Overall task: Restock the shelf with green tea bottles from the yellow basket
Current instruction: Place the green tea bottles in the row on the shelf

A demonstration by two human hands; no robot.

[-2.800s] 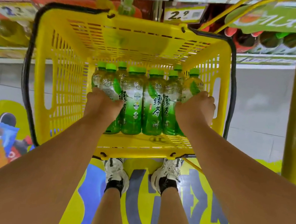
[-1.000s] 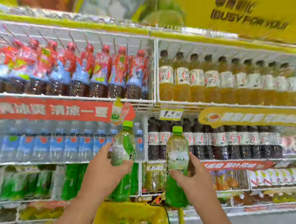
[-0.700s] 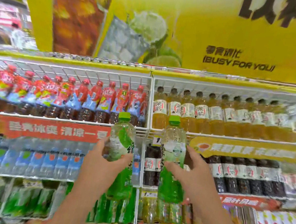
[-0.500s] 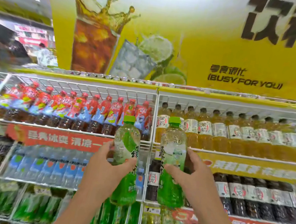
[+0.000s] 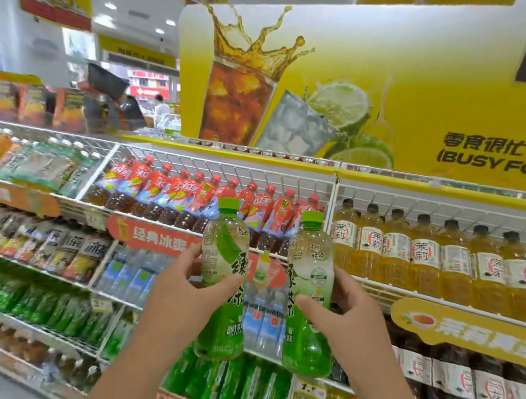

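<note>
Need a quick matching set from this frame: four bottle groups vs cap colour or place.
Column A:
1. bottle in the left hand
2. red-label bottles
3. amber tea bottles
4. water bottles

Column B:
a. black caps
b. green cap
c. shelf below the red-label row
d. red caps

Pairs: 1-b, 2-d, 3-a, 4-c

Two green tea bottles [image 5: 224, 281], two hands [image 5: 186, 299]

left hand [image 5: 189, 293] gripping green tea bottle [image 5: 224, 281], right hand [image 5: 345, 314] another [image 5: 309, 292]
</note>
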